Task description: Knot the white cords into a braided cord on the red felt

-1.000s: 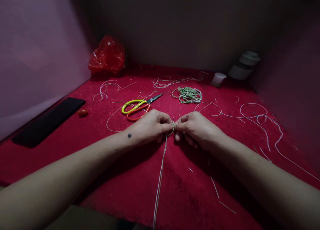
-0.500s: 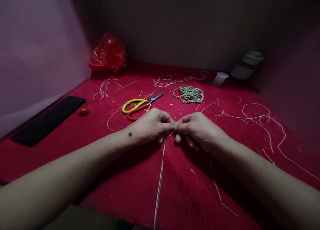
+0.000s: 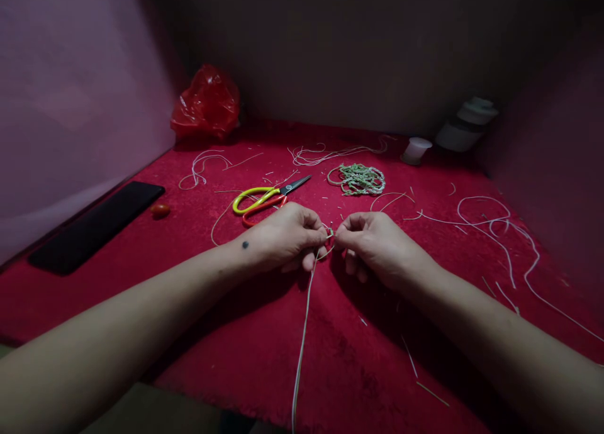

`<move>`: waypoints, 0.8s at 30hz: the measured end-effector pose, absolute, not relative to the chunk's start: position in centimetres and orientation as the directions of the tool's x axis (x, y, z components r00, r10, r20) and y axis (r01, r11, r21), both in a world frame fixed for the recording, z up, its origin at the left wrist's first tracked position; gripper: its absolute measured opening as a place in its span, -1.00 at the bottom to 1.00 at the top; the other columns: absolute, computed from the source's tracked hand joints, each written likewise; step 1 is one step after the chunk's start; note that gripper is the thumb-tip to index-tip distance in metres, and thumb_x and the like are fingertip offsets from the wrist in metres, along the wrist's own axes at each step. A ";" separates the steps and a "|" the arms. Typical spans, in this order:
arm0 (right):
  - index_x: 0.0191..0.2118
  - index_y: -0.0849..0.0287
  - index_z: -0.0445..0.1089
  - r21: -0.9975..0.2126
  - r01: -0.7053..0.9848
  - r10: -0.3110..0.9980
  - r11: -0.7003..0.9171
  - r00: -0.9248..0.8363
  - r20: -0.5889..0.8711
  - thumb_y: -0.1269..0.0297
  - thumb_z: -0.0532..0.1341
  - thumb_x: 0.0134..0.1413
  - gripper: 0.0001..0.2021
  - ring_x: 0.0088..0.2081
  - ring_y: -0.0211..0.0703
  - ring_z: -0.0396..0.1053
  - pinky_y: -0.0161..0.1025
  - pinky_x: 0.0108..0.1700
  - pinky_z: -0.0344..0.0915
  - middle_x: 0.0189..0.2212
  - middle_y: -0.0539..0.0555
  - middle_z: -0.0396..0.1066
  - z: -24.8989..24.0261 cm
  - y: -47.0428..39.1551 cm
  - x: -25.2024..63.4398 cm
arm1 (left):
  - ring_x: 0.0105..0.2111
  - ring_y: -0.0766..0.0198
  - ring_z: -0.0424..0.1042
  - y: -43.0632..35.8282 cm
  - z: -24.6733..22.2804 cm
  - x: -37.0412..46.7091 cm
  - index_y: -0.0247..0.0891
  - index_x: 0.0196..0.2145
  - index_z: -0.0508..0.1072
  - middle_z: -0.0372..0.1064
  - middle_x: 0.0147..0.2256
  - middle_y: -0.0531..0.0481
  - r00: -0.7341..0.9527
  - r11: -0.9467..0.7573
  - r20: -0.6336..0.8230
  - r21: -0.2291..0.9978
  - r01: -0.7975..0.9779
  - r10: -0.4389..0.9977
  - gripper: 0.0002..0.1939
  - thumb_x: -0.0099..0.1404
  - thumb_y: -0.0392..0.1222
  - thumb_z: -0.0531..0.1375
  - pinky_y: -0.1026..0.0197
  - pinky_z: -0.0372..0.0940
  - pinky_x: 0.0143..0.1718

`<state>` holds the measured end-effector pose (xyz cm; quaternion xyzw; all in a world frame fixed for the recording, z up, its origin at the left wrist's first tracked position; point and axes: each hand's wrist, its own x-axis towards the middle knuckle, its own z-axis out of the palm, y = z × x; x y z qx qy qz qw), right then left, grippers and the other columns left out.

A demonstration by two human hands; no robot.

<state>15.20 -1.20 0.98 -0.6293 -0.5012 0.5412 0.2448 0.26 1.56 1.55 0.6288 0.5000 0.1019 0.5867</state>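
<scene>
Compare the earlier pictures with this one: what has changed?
The left hand and right hand have drawn slightly apart, baring more green cord between their fingers. Nothing was visibly picked up or put down. The scissors, braided bundle and red bag stayed put.

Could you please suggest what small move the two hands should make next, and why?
I would probably draw the left hand and right hand gently apart to tighten the cord: their fingertips pinch it on either side of a small green section, and a loop still looks open below.
</scene>
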 end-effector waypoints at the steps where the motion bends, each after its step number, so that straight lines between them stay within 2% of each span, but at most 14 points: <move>1: -0.58 0.19 0.20 -0.866 0.340 0.906 -0.367 -0.078 -0.415 0.51 0.10 -0.13 -0.88 -0.84 -0.39 0.10 -0.46 -0.82 -0.05 -0.83 -0.07 0.25 0.9 -1.3 15.0 | -0.86 0.51 0.01 1.6 1.5 0.2 -0.34 -0.47 0.36 0.20 -0.76 0.12 0.486 0.196 -0.458 0.845 0.497 0.744 -0.82 0.22 -0.20 0.07 0.40 -0.12 -0.85; 6: -0.59 0.20 0.19 -0.938 0.009 0.935 -0.346 -0.076 -0.346 0.48 0.12 -0.14 -0.88 -0.84 -0.38 0.10 -0.45 -0.82 -0.01 -0.82 -0.06 0.27 -0.4 -1.5 14.8 | -0.86 0.50 0.02 1.5 1.1 0.3 -0.32 -0.49 0.32 0.19 -0.78 0.14 0.484 0.233 -0.458 0.860 0.454 0.745 -0.85 0.21 -0.25 0.07 0.44 -0.11 -0.87; 10: -0.60 0.26 0.26 -0.888 -0.203 0.910 -0.414 -0.132 -0.394 0.54 0.13 -0.23 -0.92 -0.82 -0.40 0.13 -0.47 -0.82 -0.01 -0.76 0.00 0.32 -0.6 -1.3 15.3 | -0.86 0.48 0.09 1.7 0.8 0.2 -0.35 -0.51 0.32 0.23 -0.76 0.10 0.521 0.290 -0.456 0.882 0.371 0.721 -0.85 0.20 -0.34 0.04 0.43 -0.02 -0.86; 13: -0.55 0.27 0.29 -0.799 -0.257 0.838 -0.544 -0.218 -0.500 0.53 0.10 -0.24 -0.93 -0.79 -0.44 0.13 -0.50 -0.82 -0.06 -0.70 0.01 0.34 -0.1 -1.0 16.2 | -0.82 0.45 0.19 1.9 0.6 0.0 -0.38 -0.52 0.34 0.29 -0.71 0.05 0.556 0.326 -0.460 0.887 0.328 0.692 -0.84 0.19 -0.34 0.06 0.41 0.10 -0.82; 15: -0.51 0.27 0.32 -0.751 -0.186 0.766 -0.634 -0.289 -0.575 0.47 0.09 -0.17 -0.92 -0.79 -0.46 0.07 -0.50 -0.81 -0.11 -0.72 -0.02 0.29 0.5 -0.7 17.1 | -0.81 0.44 0.20 2.1 0.6 0.0 -0.38 -0.55 0.34 0.29 -0.71 0.04 0.544 0.333 -0.475 0.878 0.345 0.692 -0.80 0.20 -0.29 0.07 0.41 0.12 -0.81; 16: -0.49 0.27 0.34 -0.763 -0.106 0.750 -0.637 -0.314 -0.582 0.43 0.10 -0.13 -0.91 -0.80 -0.47 0.04 -0.49 -0.81 -0.14 -0.73 -0.04 0.27 1.0 -0.6 17.6 | -0.82 0.44 0.19 2.1 0.5 0.0 -0.37 -0.57 0.33 0.28 -0.73 0.04 0.533 0.332 -0.482 0.873 0.357 0.695 -0.77 0.21 -0.27 0.08 0.41 0.10 -0.83; 17: -0.48 0.26 0.35 -0.796 0.011 0.752 -0.605 -0.321 -0.576 0.38 0.11 -0.10 -0.90 -0.81 -0.47 0.02 -0.47 -0.82 -0.18 -0.74 -0.05 0.25 1.5 -0.5 18.2 | -0.84 0.45 0.17 2.1 0.5 0.0 -0.36 -0.59 0.32 0.25 -0.76 0.06 0.524 0.329 -0.488 0.869 0.370 0.698 -0.75 0.22 -0.25 0.08 0.42 0.08 -0.84; 19: -0.48 0.24 0.38 -0.853 0.300 0.816 -0.427 -0.278 -0.507 0.30 0.19 -0.10 -0.89 -0.80 -0.47 0.00 -0.45 -0.80 -0.19 -0.74 -0.06 0.25 3.1 -0.3 19.3 | -0.86 0.46 0.12 2.1 0.5 0.1 -0.34 -0.61 0.30 0.21 -0.80 0.09 0.514 0.313 -0.487 0.866 0.391 0.706 -0.74 0.22 -0.23 0.08 0.43 0.02 -0.87; 20: -0.47 0.22 0.39 -0.833 0.426 0.842 -0.352 -0.244 -0.481 0.26 0.22 -0.10 -0.87 -0.80 -0.47 0.01 -0.44 -0.79 -0.19 -0.73 -0.06 0.27 4.0 -0.3 19.8 | -0.87 0.47 0.09 2.1 0.5 0.2 -0.33 -0.61 0.29 0.19 -0.81 0.10 0.516 0.303 -0.483 0.867 0.395 0.707 -0.74 0.22 -0.24 0.08 0.43 0.00 -0.88; 22: -0.45 0.23 0.44 -0.693 0.668 0.871 -0.271 -0.136 -0.472 0.15 0.24 -0.09 -0.78 -0.80 -0.47 0.01 -0.41 -0.75 -0.17 -0.77 -0.06 0.25 6.0 -0.3 20.8 | -0.88 0.48 0.05 2.0 0.5 0.3 -0.33 -0.62 0.28 0.16 -0.82 0.12 0.522 0.284 -0.476 0.869 0.406 0.708 -0.75 0.20 -0.26 0.09 0.43 -0.04 -0.89; 24: -0.48 0.24 0.47 -0.512 0.822 0.905 -0.249 0.009 -0.425 0.06 0.20 -0.06 -0.70 -0.78 -0.47 0.03 -0.37 -0.68 -0.12 -0.80 -0.07 0.24 7.7 -0.2 22.4 | -0.89 0.49 0.02 2.0 0.6 0.3 -0.32 -0.63 0.27 0.15 -0.82 0.13 0.521 0.275 -0.476 0.866 0.417 0.709 -0.75 0.20 -0.29 0.08 0.43 -0.08 -0.90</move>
